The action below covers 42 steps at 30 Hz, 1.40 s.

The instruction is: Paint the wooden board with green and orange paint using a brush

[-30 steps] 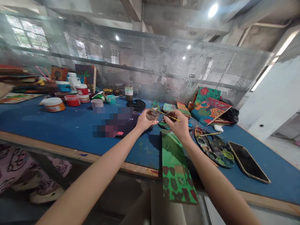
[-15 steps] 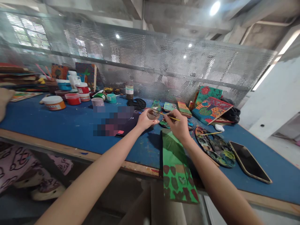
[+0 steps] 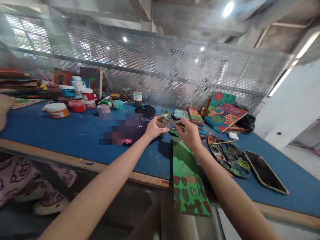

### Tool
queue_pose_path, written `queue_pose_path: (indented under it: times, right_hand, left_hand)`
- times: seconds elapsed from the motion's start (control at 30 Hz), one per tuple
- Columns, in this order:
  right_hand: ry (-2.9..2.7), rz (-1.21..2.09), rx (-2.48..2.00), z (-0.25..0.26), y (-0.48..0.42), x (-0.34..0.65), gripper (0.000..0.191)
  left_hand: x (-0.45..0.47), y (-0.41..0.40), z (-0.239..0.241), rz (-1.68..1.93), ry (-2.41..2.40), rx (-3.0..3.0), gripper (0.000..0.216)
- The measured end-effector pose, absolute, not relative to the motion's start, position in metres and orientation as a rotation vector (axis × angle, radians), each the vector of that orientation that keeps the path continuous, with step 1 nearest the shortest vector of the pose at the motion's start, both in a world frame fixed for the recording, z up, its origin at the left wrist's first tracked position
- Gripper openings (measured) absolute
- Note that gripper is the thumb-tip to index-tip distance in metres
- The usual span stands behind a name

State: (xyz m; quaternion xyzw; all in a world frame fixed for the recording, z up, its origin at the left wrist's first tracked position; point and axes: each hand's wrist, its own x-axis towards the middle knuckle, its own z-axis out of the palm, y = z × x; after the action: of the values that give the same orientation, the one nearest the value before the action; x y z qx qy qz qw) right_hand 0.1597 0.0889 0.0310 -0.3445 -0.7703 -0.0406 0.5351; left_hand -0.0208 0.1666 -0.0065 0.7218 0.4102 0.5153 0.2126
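Observation:
My left hand point(image 3: 153, 129) is closed round a small round cup of brownish paint point(image 3: 162, 122), held just above the blue table point(image 3: 65, 133). My right hand point(image 3: 190, 134) pinches a thin yellow-handled paintbrush point(image 3: 178, 125) whose tip reaches into the cup. Below my hands lies a green painted board with dark heart shapes point(image 3: 188, 180), hanging over the table's front edge.
A paint palette point(image 3: 228, 156) and a dark phone point(image 3: 265, 171) lie to the right. Painted boards point(image 3: 225, 116) lean at the back right. Several paint jars point(image 3: 77, 106) stand at the back left. Another person's hand point(image 3: 4, 108) shows at the far left edge.
The brush has tipped further into the cup and my right hand has edged slightly left. The other person's hand has come into view at the left edge.

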Motion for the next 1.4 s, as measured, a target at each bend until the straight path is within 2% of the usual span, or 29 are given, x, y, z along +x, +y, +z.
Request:
queue_pose_path:
  times: [0.7,1.13,1.4]
  right_hand:
    - [-2.030,-0.454,-0.687,0.025,0.091,0.160,0.019]
    - [-1.963,-0.335,-0.702,0.027,0.087,0.156,0.018]
    - [-1.766,-0.157,-0.787,0.036,0.081,0.157,0.005]
  left_hand:
    - [-0.016,0.170,-0.013,1.444,1.069,1.957,0.032]
    - [-0.014,0.163,-0.010,1.419,1.120,1.943,0.031]
    - [-0.022,0.159,-0.001,1.429,1.249,1.939,0.031]
